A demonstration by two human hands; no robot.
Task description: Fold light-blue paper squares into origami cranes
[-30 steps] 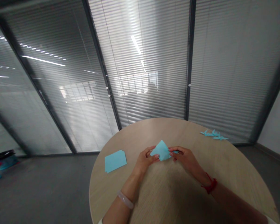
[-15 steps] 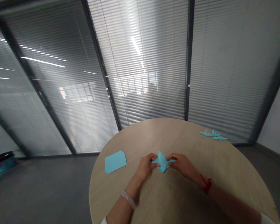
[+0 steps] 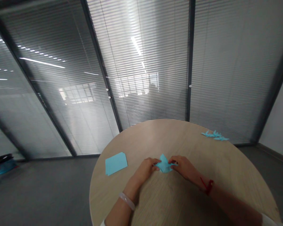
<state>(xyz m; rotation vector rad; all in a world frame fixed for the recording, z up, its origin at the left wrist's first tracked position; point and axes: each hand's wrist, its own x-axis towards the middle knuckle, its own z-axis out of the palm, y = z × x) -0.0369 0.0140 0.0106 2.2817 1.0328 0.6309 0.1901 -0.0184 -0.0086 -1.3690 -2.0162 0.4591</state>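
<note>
A light-blue piece of folded paper [image 3: 164, 165] is between my two hands, just over the wooden table; one pointed flap sticks up at its far side. My left hand [image 3: 146, 167] pinches its left corner between thumb and fingers. At the opposite side, my right hand [image 3: 182, 165] grips the right corner the same way. Fingertips cover both side corners of the paper. To the left of my hands lies a stack of flat light-blue paper sheets [image 3: 116, 163].
Several folded light-blue paper figures [image 3: 214, 135] lie near the far right edge of the round wooden table [image 3: 155, 135]. Beyond it stands a glass partition with blinds [image 3: 153, 100]. A dark and blue object with a red part [image 3: 3, 164] is on the floor at far left.
The folded paper has tilted and its near part has flattened, with its upright point now lower. Both hands keep their pinch on its sides, the left slightly lower than before.
</note>
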